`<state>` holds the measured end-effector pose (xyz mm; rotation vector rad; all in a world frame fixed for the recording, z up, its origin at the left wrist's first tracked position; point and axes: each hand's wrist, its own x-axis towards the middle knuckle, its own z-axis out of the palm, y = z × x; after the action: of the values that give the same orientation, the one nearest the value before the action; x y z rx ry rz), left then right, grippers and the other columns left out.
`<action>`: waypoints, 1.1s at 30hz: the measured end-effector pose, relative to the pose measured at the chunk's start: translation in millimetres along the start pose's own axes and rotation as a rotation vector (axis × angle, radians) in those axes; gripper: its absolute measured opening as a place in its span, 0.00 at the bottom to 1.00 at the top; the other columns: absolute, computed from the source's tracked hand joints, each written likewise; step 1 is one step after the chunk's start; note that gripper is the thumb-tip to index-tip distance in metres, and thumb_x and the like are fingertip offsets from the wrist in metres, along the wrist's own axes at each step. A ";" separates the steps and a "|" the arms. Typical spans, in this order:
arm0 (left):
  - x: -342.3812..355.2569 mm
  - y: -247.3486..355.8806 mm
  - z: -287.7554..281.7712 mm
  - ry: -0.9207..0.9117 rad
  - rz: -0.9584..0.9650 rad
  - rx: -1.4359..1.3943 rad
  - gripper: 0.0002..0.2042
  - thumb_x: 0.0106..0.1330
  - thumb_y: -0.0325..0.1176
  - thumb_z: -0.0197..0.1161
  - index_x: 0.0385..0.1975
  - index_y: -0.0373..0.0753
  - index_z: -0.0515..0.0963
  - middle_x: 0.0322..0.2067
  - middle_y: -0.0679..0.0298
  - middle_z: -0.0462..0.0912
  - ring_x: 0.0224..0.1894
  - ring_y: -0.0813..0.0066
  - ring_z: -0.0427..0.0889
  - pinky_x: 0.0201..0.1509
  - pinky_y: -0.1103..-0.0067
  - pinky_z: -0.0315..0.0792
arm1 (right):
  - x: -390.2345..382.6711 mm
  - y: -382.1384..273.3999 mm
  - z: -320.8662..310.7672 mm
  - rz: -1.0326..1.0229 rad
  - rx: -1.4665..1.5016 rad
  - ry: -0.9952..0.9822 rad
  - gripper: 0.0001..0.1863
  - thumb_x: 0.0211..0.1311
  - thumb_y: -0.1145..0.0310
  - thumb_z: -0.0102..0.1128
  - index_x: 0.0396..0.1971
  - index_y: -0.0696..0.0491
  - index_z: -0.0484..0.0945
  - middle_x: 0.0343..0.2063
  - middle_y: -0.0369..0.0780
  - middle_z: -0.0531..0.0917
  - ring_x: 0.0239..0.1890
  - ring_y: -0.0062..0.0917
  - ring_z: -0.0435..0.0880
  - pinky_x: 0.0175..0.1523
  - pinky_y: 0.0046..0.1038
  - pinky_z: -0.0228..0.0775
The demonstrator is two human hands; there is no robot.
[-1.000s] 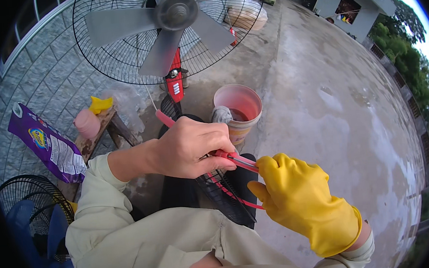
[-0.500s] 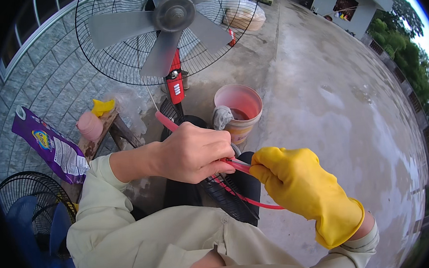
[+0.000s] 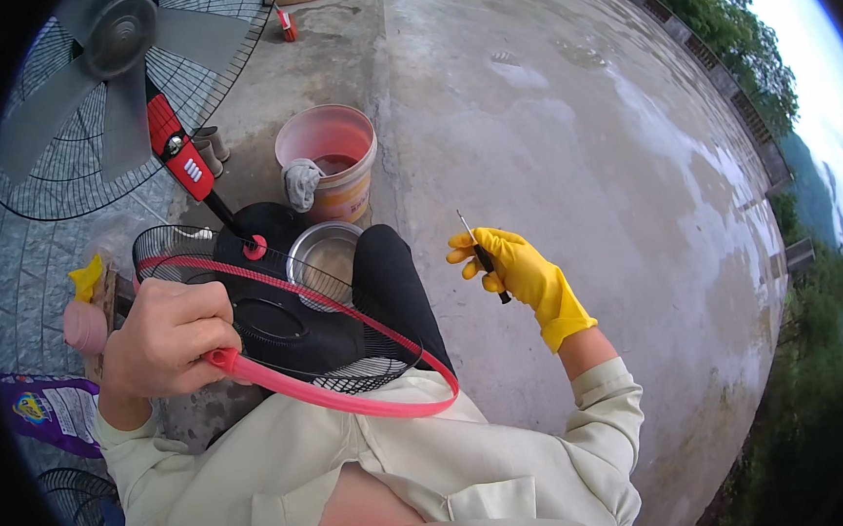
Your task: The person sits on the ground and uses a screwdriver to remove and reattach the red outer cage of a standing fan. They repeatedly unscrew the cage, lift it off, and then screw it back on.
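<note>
My bare left hand point(image 3: 167, 334) is closed around the red rim ring point(image 3: 353, 400) of a round black wire fan grille point(image 3: 366, 372), close to the ring's red end piece. The grille is tilted over my lap, above the black base point(image 3: 274, 317) of a standing fan. Out to the right, apart from the grille, my right hand point(image 3: 530, 275) wears a yellow rubber glove. Its fingers are curled about a small screwdriver point(image 3: 483, 257) with a dark handle, the thin metal shaft pointing up and away.
At upper left stands the fan, with grey blades point(image 3: 128, 117) and a red neck point(image 3: 179, 148). A pink-lined bucket point(image 3: 348, 185) with a grey rag point(image 3: 301, 183) and a metal bowl point(image 3: 328, 255) sit ahead. A purple bag point(image 3: 56, 411) lies left; wet concrete point(image 3: 551, 156) spreads right.
My right hand has left the red ring and moved away to the right, where a screwdriver now shows in it. My left hand and the grille have moved left, and the view has turned rightward.
</note>
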<state>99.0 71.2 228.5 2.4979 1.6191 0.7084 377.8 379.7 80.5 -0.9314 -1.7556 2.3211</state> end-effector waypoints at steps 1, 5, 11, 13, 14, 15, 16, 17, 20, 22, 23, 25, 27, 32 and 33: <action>-2.4 2.6 2.3 0.038 0.009 0.033 0.12 0.31 0.31 0.71 0.17 0.40 0.75 0.20 0.67 0.70 0.16 0.72 0.71 0.17 0.78 0.61 | 7.3 20.4 -10.4 0.029 0.149 -0.005 0.29 0.68 0.44 0.46 0.50 0.57 0.75 0.39 0.40 0.83 0.31 0.20 0.79 0.26 0.20 0.65; -12.2 14.1 9.5 0.211 -0.054 0.215 0.10 0.34 0.35 0.66 0.17 0.42 0.75 0.19 0.68 0.70 0.22 0.69 0.72 0.28 0.74 0.63 | 22.7 62.1 -21.5 0.088 0.274 -0.019 0.39 0.64 0.32 0.36 0.49 0.55 0.75 0.39 0.40 0.83 0.31 0.21 0.80 0.25 0.20 0.64; -16.8 15.0 16.9 0.342 -0.055 0.264 0.15 0.40 0.44 0.70 0.21 0.42 0.76 0.22 0.67 0.70 0.25 0.67 0.73 0.30 0.74 0.63 | 34.3 60.3 -2.9 0.271 -0.047 0.072 0.37 0.65 0.33 0.39 0.46 0.56 0.77 0.29 0.40 0.84 0.17 0.22 0.76 0.19 0.19 0.62; -1.1 2.2 29.1 0.373 0.126 0.241 0.17 0.40 0.44 0.72 0.23 0.39 0.78 0.22 0.67 0.71 0.17 0.74 0.70 0.17 0.79 0.59 | 39.2 59.3 9.1 0.265 -0.093 -0.004 0.34 0.66 0.37 0.43 0.43 0.56 0.78 0.27 0.41 0.84 0.13 0.21 0.73 0.17 0.19 0.61; -1.1 -0.4 31.6 0.379 0.161 0.223 0.17 0.41 0.43 0.73 0.24 0.39 0.78 0.22 0.67 0.71 0.16 0.75 0.69 0.16 0.80 0.58 | 43.4 60.1 14.8 0.258 -0.108 -0.049 0.32 0.66 0.39 0.45 0.42 0.57 0.79 0.26 0.42 0.84 0.11 0.20 0.71 0.16 0.19 0.60; -1.7 0.1 33.1 0.385 0.160 0.235 0.17 0.41 0.43 0.73 0.24 0.39 0.78 0.22 0.67 0.71 0.15 0.75 0.69 0.16 0.80 0.59 | 48.4 61.9 19.8 0.211 -0.026 0.010 0.25 0.66 0.46 0.53 0.39 0.57 0.80 0.27 0.41 0.85 0.09 0.18 0.67 0.15 0.18 0.59; -2.6 -0.8 34.2 0.390 0.159 0.246 0.17 0.42 0.43 0.74 0.24 0.39 0.77 0.22 0.67 0.71 0.15 0.74 0.69 0.16 0.80 0.59 | 56.0 62.0 18.1 0.156 0.090 0.004 0.20 0.66 0.54 0.56 0.40 0.57 0.79 0.28 0.40 0.85 0.10 0.16 0.68 0.16 0.16 0.58; -5.5 -6.3 37.9 0.373 0.134 0.229 0.17 0.42 0.43 0.74 0.24 0.39 0.77 0.22 0.67 0.71 0.15 0.74 0.69 0.16 0.80 0.59 | 61.3 59.8 23.4 0.120 0.085 0.066 0.18 0.66 0.56 0.57 0.40 0.58 0.79 0.29 0.40 0.85 0.11 0.15 0.68 0.16 0.16 0.57; -14.5 -13.9 46.2 0.368 0.077 0.206 0.16 0.42 0.41 0.75 0.22 0.39 0.76 0.21 0.67 0.71 0.16 0.72 0.71 0.16 0.78 0.61 | 73.6 43.8 27.2 -0.007 0.075 0.159 0.17 0.66 0.57 0.57 0.41 0.58 0.78 0.27 0.38 0.84 0.12 0.13 0.63 0.16 0.16 0.52; -22.4 -15.1 59.0 0.345 0.057 0.182 0.16 0.41 0.40 0.75 0.22 0.40 0.75 0.21 0.67 0.71 0.17 0.72 0.71 0.16 0.78 0.61 | 75.5 40.1 26.1 -0.128 -0.008 0.261 0.20 0.66 0.53 0.56 0.40 0.57 0.78 0.27 0.38 0.83 0.11 0.14 0.62 0.16 0.18 0.52; -26.9 -17.7 71.9 0.318 0.042 0.130 0.15 0.42 0.39 0.75 0.21 0.40 0.74 0.21 0.67 0.72 0.17 0.71 0.71 0.17 0.78 0.62 | 73.4 44.8 16.3 -0.081 -0.151 0.329 0.22 0.68 0.52 0.53 0.45 0.58 0.77 0.32 0.39 0.85 0.18 0.16 0.73 0.17 0.18 0.55; -40.5 -20.7 98.8 0.259 -0.023 0.080 0.15 0.43 0.37 0.75 0.18 0.41 0.73 0.20 0.68 0.70 0.17 0.72 0.71 0.17 0.78 0.62 | 63.7 61.8 9.0 0.105 -0.218 0.392 0.23 0.66 0.50 0.54 0.44 0.57 0.77 0.31 0.38 0.84 0.18 0.15 0.73 0.17 0.19 0.55; -54.8 -21.6 125.5 0.249 -0.105 -0.007 0.14 0.44 0.36 0.74 0.17 0.41 0.72 0.19 0.69 0.69 0.17 0.73 0.72 0.17 0.78 0.63 | 46.5 91.7 8.9 0.299 -0.350 0.344 0.24 0.64 0.48 0.56 0.44 0.56 0.78 0.30 0.37 0.84 0.17 0.15 0.72 0.17 0.20 0.56; -63.5 -18.9 130.1 0.350 -0.159 -0.016 0.14 0.44 0.34 0.75 0.17 0.41 0.72 0.18 0.68 0.69 0.17 0.72 0.72 0.17 0.78 0.63 | 1.1 96.0 57.5 0.481 -0.453 0.014 0.28 0.60 0.45 0.60 0.46 0.55 0.78 0.26 0.37 0.83 0.18 0.17 0.75 0.22 0.19 0.62; -60.4 -19.2 125.3 0.386 -0.173 -0.005 0.15 0.42 0.34 0.76 0.17 0.40 0.72 0.18 0.67 0.69 0.17 0.72 0.72 0.17 0.78 0.63 | -4.7 85.0 70.3 0.488 -0.553 0.089 0.27 0.59 0.53 0.63 0.53 0.56 0.75 0.26 0.38 0.83 0.19 0.18 0.77 0.22 0.20 0.64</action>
<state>115.4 48.6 90.8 2.2807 1.9154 1.2248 369.8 289.7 17.1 -1.6810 -2.4040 1.9827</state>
